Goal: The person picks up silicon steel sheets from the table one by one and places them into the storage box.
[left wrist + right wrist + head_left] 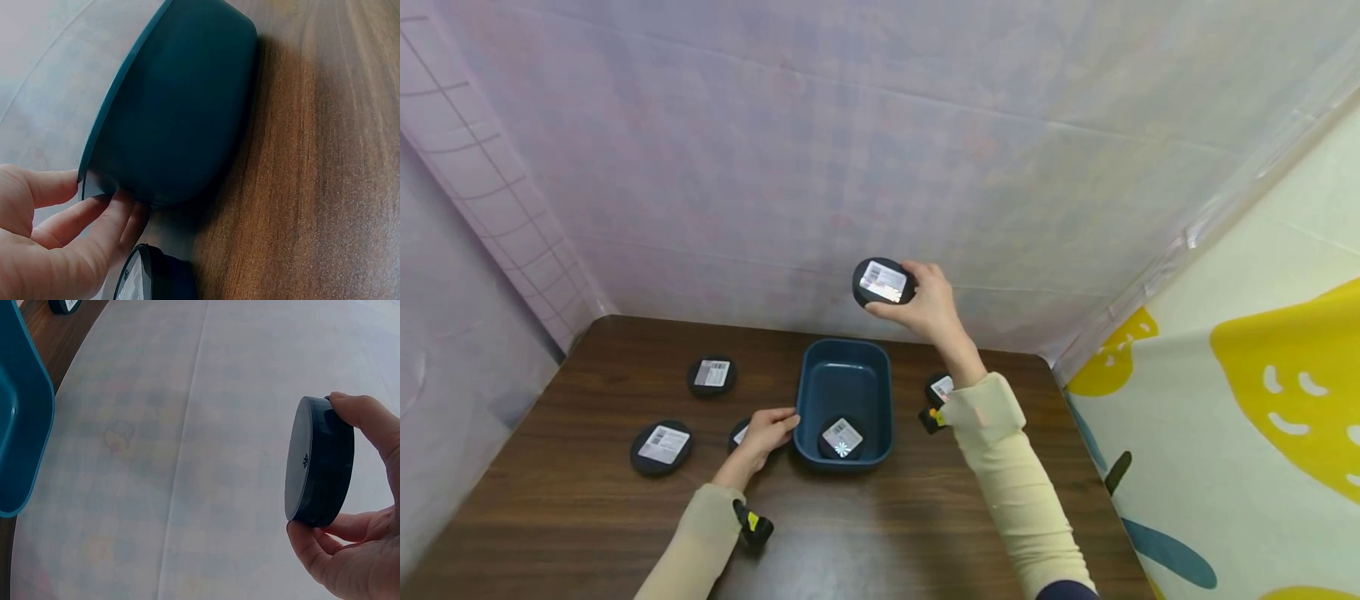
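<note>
My right hand grips a flat, round black tin by its edge, thumb on one side and fingers on the opposite one. The tin is raised above the table's far edge, its white barcode label showing in the head view. My left hand pinches the left rim of a blue rectangular tub, thumb at the rim and fingers against the outer wall. Inside the tub, at its near end, lies another labelled round tin. Partly covered by the left hand is one more tin, beside the tub.
Two round tins, one farther back and one nearer, lie on the table's left side. Another tin sits right of the tub, partly behind the right forearm. A sheet-covered wall stands along the back of the brown table.
</note>
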The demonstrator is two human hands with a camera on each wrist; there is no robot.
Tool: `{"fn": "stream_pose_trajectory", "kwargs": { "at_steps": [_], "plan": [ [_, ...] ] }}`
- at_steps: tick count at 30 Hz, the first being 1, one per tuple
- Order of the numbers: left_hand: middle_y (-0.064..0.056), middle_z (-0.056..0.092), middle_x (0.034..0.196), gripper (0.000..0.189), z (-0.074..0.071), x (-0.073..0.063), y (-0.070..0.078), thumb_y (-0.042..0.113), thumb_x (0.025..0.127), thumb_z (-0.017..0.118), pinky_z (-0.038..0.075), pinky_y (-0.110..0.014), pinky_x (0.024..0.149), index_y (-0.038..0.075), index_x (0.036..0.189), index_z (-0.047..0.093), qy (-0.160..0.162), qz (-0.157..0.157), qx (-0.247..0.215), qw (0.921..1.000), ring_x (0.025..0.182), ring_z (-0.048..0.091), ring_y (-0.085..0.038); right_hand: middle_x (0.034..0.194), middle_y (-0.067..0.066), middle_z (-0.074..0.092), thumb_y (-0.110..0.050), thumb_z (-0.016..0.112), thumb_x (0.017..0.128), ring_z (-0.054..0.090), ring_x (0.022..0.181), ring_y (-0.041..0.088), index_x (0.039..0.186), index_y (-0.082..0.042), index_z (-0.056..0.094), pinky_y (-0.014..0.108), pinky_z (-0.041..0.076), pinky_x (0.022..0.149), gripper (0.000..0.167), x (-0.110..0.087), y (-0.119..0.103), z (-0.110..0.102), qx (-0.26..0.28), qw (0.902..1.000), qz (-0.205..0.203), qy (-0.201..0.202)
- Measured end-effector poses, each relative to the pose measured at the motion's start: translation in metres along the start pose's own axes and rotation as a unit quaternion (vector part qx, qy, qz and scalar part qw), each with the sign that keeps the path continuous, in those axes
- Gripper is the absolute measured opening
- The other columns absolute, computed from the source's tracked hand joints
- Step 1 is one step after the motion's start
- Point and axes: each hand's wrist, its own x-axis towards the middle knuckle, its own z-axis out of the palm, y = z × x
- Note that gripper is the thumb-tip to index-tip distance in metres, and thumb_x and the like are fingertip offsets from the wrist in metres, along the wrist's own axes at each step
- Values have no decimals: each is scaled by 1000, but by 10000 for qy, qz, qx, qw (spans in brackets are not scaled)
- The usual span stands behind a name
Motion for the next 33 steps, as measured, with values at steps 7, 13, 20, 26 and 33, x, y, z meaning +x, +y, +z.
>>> {"fn": "stream_pose_trajectory", "kwargs": {
  "at_steps": [7, 13, 20, 26, 33],
  "plan": [
    [-35, 47, 128, 38, 0, 1, -1, 3, 95, 50, 44, -47, 95, -19, 126, 45, 0, -23, -25, 10000, 110, 53, -32, 125, 18, 48, -35, 82, 69, 48, 108, 31, 134, 0, 47, 42, 45, 90, 81, 0, -2, 3, 36, 10000, -57, -7],
    [-35, 48, 127, 38, 0, 1, -2, 2, 94, 50, 44, -47, 94, -19, 126, 46, 2, 17, -46, 10000, 109, 54, -32, 124, 19, 48, -35, 82, 69, 48, 107, 31, 134, 0, 47, 42, 46, 89, 82, 0, -1, 6, 84, 9999, -62, -45],
    [-36, 48, 126, 38, 0, 1, -3, 1, 94, 50, 45, -47, 94, -20, 125, 45, 12, 28, -94, 10000, 108, 54, -32, 124, 18, 48, -35, 83, 69, 48, 106, 31, 134, 0, 47, 42, 45, 89, 82, -3, 2, 12, 130, 9998, -89, -113],
    [-36, 47, 126, 38, 0, 1, -3, 1, 94, 49, 44, -47, 94, -20, 125, 45, -7, 38, -135, 9999, 108, 54, -32, 123, 18, 48, -36, 82, 69, 48, 106, 30, 134, 0, 47, 42, 46, 89, 83, -6, 8, 17, 242, 9996, -54, -157],
    [-36, 47, 126, 39, -1, 0, -2, 2, 94, 49, 45, -46, 94, -20, 126, 45, -15, 52, -72, 10000, 108, 54, -31, 122, 18, 50, -38, 82, 68, 49, 105, 30, 133, 0, 48, 43, 46, 88, 82, -10, 15, 25, 214, 9995, -96, -188]
  ]
}}
